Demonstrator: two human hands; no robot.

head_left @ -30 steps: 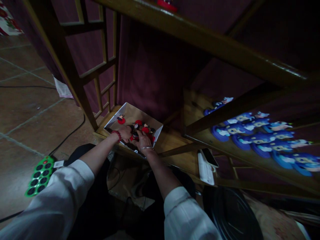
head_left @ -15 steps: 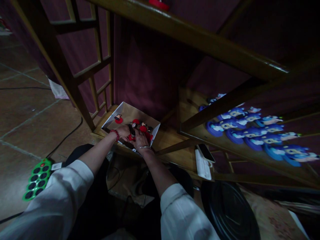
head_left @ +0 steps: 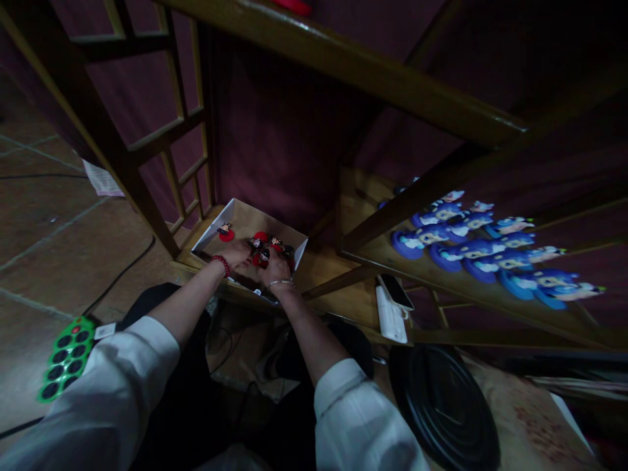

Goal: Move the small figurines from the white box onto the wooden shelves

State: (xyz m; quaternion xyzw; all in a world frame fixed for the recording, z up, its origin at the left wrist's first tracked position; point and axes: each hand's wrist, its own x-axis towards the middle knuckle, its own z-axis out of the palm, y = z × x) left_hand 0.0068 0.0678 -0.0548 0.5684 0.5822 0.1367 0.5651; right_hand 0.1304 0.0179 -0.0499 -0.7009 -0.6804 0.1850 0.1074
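Note:
A white-sided cardboard box [head_left: 214,230] stands on the low wooden shelf. Inside it, several small figures on red bases cluster at the right, and one figure [head_left: 226,231] stands apart at the left. Both my hands reach into the box. My left hand [head_left: 237,254], with a red bead bracelet, is beside the cluster with its fingers bent; its fingertips are too dark to read. My right hand [head_left: 275,267], wearing a silver bangle, is closed at a dark-topped figure [head_left: 264,256] with a red base.
Rows of blue figures [head_left: 471,252] stand on a raised shelf at the right. A phone [head_left: 395,292] lies on a white item. Wooden beams [head_left: 343,59] cross above. A black round stool [head_left: 444,405] stands lower right, and a green power strip [head_left: 67,358] lies on the floor.
My hands have drawn slightly apart inside the box, and the dark-topped figure shows more clearly between them. The whole view has shifted slightly.

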